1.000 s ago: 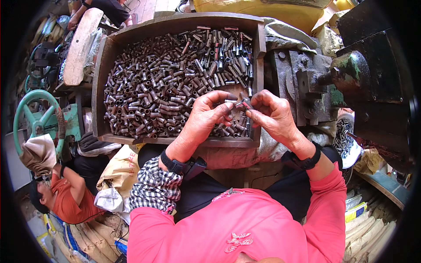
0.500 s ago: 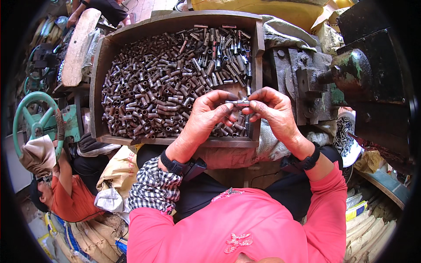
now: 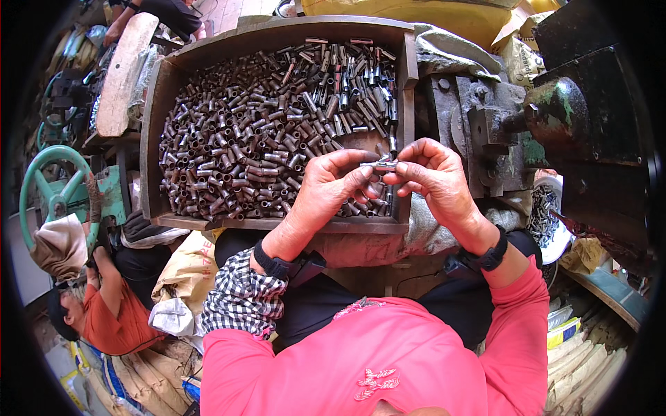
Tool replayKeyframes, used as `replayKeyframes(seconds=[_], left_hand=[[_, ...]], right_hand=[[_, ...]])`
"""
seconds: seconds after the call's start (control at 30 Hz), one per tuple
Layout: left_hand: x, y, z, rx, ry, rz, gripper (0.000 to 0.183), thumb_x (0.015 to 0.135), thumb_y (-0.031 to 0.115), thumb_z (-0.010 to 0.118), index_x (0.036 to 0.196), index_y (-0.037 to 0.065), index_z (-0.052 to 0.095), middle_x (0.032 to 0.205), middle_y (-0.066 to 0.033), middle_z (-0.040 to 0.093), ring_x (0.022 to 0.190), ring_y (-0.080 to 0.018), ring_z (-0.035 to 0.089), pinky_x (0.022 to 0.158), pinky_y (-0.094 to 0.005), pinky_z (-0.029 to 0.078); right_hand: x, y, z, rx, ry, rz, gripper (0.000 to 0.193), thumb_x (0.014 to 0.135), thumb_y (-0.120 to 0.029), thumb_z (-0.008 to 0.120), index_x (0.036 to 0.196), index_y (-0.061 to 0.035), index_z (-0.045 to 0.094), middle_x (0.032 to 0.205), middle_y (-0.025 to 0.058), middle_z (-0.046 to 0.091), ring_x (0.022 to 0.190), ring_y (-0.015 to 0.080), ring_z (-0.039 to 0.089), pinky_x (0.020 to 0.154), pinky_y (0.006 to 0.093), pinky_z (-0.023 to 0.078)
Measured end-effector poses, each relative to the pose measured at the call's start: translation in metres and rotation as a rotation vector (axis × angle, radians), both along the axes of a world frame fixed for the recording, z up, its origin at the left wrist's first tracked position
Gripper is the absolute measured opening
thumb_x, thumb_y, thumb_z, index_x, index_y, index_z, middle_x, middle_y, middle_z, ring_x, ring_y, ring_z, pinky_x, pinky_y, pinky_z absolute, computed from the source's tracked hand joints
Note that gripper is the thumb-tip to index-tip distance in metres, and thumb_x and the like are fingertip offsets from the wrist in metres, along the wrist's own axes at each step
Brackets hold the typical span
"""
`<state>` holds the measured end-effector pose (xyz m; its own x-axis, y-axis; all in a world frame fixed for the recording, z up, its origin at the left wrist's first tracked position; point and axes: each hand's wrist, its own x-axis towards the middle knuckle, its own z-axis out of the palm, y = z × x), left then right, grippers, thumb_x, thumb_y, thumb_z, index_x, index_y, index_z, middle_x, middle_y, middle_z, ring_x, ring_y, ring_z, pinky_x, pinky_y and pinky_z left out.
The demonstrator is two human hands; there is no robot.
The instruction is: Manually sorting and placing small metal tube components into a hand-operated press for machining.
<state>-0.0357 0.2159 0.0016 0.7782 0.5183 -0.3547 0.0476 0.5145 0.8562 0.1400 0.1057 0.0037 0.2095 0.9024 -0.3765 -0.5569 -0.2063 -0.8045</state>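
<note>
Between my two hands is a small shiny metal tube (image 3: 381, 166), lying level above the right front part of a wooden tray (image 3: 277, 223). My left hand (image 3: 340, 182) pinches its left end between thumb and fingers. At the other end the thumb and fingertips of my right hand (image 3: 431, 170) are closed on it. Most of the tray is filled with short dark brown metal sleeves (image 3: 236, 132). Brighter, longer metal tubes (image 3: 357, 80) lie together in its far right corner. Parts of the tube are hidden by my fingertips.
A dark, heavy machine (image 3: 555, 118) stands right of the tray, with a white container of small metal pieces (image 3: 547, 215) below it. At left are a green handwheel (image 3: 59, 197) and a co-worker in an orange shirt (image 3: 121, 315). Sacks (image 3: 187, 267) lie around.
My hands stay over the same spot, with the tube shifted very slightly and the fingers regripped a little. At left, the co-worker's head and arm have moved.
</note>
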Motion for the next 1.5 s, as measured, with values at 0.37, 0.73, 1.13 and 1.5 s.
replayKeyframes(seconds=[0.37,0.73,1.13,1.5], left_hand=[[-0.005,0.005,0.017,0.3,0.047,-0.435,0.029,0.083,0.007,0.068,0.109,-0.001,0.06,0.085,-0.0042,0.067,0.068,-0.0071,0.063,0.057,-0.0198,0.05],[-0.005,0.007,0.019,-0.174,-0.033,-0.285,0.024,0.089,0.014,0.062,0.109,0.001,0.056,0.081,-0.0057,0.065,0.057,-0.0085,0.06,0.047,-0.0192,0.048],[0.0,-0.004,0.014,0.314,0.034,-0.408,0.03,0.089,0.006,0.06,0.118,0.0,0.053,0.085,-0.0057,0.065,0.065,-0.0086,0.063,0.051,-0.0208,0.051],[-0.014,0.027,0.009,-0.182,0.09,0.054,0.023,0.084,0.004,0.053,0.107,0.0,0.054,0.086,-0.0067,0.061,0.067,-0.0114,0.064,0.047,-0.0183,0.047]], right_hand=[[0.02,0.002,0.009,-0.135,0.157,0.371,0.02,0.082,-0.002,0.065,0.097,0.0018,0.053,0.082,0.0101,0.064,0.073,0.0195,0.068,0.058,0.0253,0.055],[0.018,0.002,0.012,-0.072,0.2,0.288,0.022,0.081,-0.002,0.066,0.097,0.0015,0.051,0.078,0.0097,0.064,0.069,0.0201,0.069,0.056,0.0253,0.058],[0.011,0.001,0.015,-0.16,-0.039,0.359,0.024,0.081,-0.001,0.063,0.101,0.0014,0.05,0.077,0.0086,0.064,0.064,0.0163,0.067,0.053,0.022,0.053],[-0.006,0.031,0.002,0.392,-1.948,0.397,0.006,0.074,-0.011,0.06,0.078,-0.0067,0.059,0.079,0.0073,0.054,0.073,0.0237,0.058,0.062,0.0355,0.046]])
